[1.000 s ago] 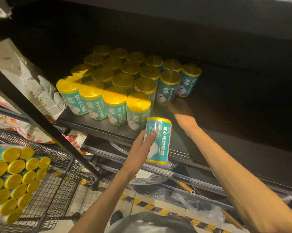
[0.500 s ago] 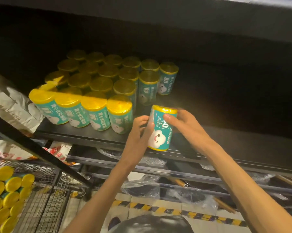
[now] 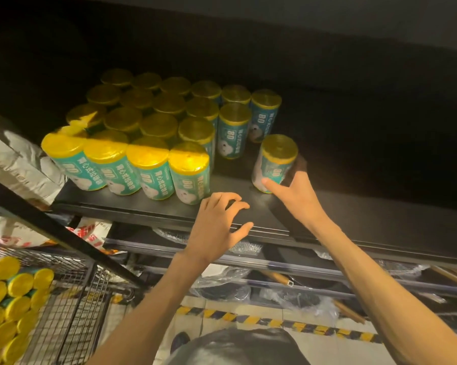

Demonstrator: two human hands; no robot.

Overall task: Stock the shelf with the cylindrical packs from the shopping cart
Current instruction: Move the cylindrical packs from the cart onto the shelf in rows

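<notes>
Several teal cylindrical packs with yellow tops stand in rows on the black shelf. One more pack stands upright on the shelf to the right of the rows, apart from them. My right hand grips it from the right side, thumb across its lower front. My left hand hovers by the shelf's front edge with loosely curled fingers and holds nothing. More packs lie stacked in the wire shopping cart at the lower left.
White and red bags lie left of the shelf behind a black diagonal bar. Below the shelf, lower rails carry plastic-wrapped goods. Yellow-black tape marks the floor. The shelf is dark to the right of the packs.
The pack went from both hands in front of the shelf onto the shelf, right of the rows. My left hand let go and drew back to the shelf edge; my right hand stays on it.
</notes>
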